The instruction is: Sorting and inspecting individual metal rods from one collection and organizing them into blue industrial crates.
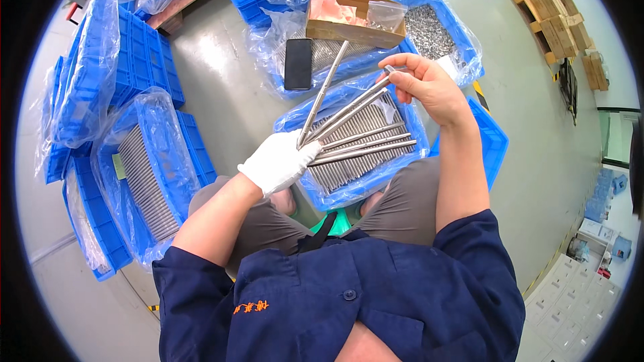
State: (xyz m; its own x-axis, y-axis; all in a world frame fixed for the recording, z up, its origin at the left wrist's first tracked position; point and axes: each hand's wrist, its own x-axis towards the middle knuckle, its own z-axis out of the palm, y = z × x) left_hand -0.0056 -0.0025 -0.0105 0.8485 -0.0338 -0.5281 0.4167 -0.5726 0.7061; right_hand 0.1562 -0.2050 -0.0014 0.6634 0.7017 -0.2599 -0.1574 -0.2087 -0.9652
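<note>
My left hand, in a white glove, is closed round the lower ends of several slim metal rods, which fan out up and to the right. My bare right hand pinches a small shiny piece between thumb and fingers at the upper end of one rod. Whether that piece is separate from the rod, I cannot tell. Below the hands, a blue bin lined with clear plastic holds closely laid rows of similar rods.
Beyond it, a plastic-lined bin carries a black phone and a cardboard box with pink material and a clear bag. A blue bin of small metal parts stands right of that. Stacked blue crates and another rod-filled bin are at left.
</note>
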